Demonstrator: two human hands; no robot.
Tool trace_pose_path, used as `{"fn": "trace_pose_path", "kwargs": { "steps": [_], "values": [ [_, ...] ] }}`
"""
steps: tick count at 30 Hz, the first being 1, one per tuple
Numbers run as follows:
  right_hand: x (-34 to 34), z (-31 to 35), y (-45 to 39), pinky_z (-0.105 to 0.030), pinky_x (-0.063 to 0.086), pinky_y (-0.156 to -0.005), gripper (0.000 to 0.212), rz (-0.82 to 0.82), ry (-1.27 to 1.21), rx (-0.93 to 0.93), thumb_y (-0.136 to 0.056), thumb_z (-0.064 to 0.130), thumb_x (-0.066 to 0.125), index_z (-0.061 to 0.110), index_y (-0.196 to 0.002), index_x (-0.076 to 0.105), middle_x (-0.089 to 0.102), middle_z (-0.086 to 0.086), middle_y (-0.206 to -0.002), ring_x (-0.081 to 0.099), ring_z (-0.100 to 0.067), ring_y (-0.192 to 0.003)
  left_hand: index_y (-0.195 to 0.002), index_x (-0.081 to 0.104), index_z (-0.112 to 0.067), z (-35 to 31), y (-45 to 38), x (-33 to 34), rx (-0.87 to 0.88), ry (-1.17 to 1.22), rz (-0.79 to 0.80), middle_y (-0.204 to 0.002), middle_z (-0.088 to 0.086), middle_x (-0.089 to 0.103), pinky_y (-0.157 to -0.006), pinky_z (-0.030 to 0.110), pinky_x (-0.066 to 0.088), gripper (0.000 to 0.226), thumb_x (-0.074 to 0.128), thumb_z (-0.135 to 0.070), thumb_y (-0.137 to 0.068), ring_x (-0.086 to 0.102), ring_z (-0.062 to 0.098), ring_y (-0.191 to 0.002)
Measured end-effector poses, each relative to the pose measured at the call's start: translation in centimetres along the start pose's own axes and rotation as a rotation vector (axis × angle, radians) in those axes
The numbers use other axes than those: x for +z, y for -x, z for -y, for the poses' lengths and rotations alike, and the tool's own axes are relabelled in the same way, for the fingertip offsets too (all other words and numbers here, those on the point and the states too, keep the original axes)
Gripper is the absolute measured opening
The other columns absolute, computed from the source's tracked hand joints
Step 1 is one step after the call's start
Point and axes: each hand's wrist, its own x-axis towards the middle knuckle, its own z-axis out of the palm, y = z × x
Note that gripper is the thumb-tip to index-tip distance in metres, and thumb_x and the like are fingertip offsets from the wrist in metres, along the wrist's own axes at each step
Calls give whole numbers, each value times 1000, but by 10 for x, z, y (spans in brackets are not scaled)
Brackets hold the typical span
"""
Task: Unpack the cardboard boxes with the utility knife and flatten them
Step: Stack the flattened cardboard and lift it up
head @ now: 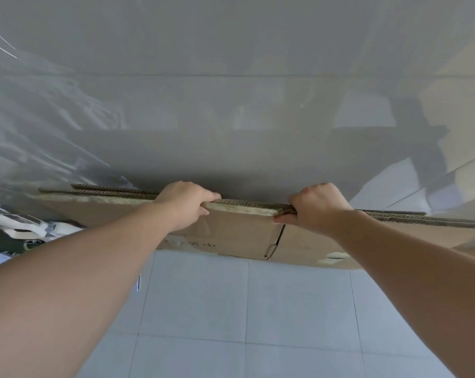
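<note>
A flattened brown cardboard box [239, 236] hangs on edge in front of me above the tiled floor, its corrugated top edge running from far left to far right. My left hand [185, 204] grips that top edge left of centre, fingers curled over the far side. My right hand [316, 207] grips the same edge right of centre, thumb on the near face. A slit between two flaps and some handwriting show on the near face. No utility knife is in view.
Pale grey floor tiles [244, 309] lie below and beyond the cardboard. Crumpled clear plastic wrap [39, 118] spreads at the left, over white and dark items [20, 230]. More cardboard [460, 126] stands at the right edge.
</note>
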Motion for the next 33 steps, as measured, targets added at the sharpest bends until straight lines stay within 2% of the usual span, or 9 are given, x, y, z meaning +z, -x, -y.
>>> {"fn": "trace_pose_path", "kwargs": {
  "steps": [3,6,11,16,20,24,27,30,33],
  "values": [
    [11,-2,-7,-29,34,-62,61,10,-13,-5,-87,75,28,20,-67,44,39,4,-61,46,-24,-70,-134,49,-42,-2,-3,8,4,-2,16,-135,-5,57,-97,31,42,45,62,-31,-92,50,23,-124],
    [13,-3,-7,-29,33,-62,60,-7,-35,-22,-86,75,29,21,-62,34,37,5,-61,44,-24,-70,-134,49,-43,-2,2,12,1,-10,26,-133,-5,59,-93,28,43,44,60,-33,-92,51,23,-122],
    [10,-3,-12,-28,33,-64,59,-44,-10,-11,-87,74,30,19,-68,41,63,0,-83,49,-24,-74,-134,49,-42,0,0,16,-40,-2,-10,-133,0,58,-92,34,46,42,57,-32,-94,53,26,-119],
    [28,-11,-18,-28,35,-62,58,-9,-80,119,-85,75,32,20,-76,49,53,0,-74,52,-23,-73,-135,51,-35,-10,-22,24,-25,-29,-75,-134,-2,57,-90,33,44,41,56,-30,-95,52,25,-120],
    [32,-16,-24,-30,37,-61,57,-24,-127,187,-84,73,41,18,-87,53,53,-1,-76,50,-24,-73,-135,52,-27,-13,-35,24,-85,-20,-91,-135,2,56,-92,34,41,44,60,-29,-92,49,27,-123],
    [34,-28,-24,-31,37,-64,48,-28,-164,226,-87,64,50,16,-88,48,62,-5,-90,57,-28,-84,-132,53,-24,-15,-41,28,-131,-57,-126,-125,6,62,-84,36,46,42,62,-27,-91,55,30,-113],
    [37,-33,-23,-31,38,-67,44,-30,-132,215,-90,55,54,12,-97,57,65,-8,-99,61,-30,-93,-122,55,-16,-22,-45,30,-150,-118,-180,-110,8,65,-74,35,46,34,63,-26,-91,59,31,-100],
    [43,-34,-21,-32,36,-68,35,-49,-102,217,-93,42,57,9,-103,58,64,-10,-104,60,-32,-96,-111,57,-11,-24,-45,36,-140,-209,-254,-104,8,64,-66,35,42,29,66,-26,-88,58,30,-98],
    [52,-30,-13,-35,43,-66,28,-141,-37,190,-79,26,76,6,-95,63,61,-14,-96,59,-35,-89,-99,61,-6,-22,-37,49,-67,-269,-358,-97,13,61,-65,39,43,34,79,-18,-73,55,35,-93]
  ]
}}
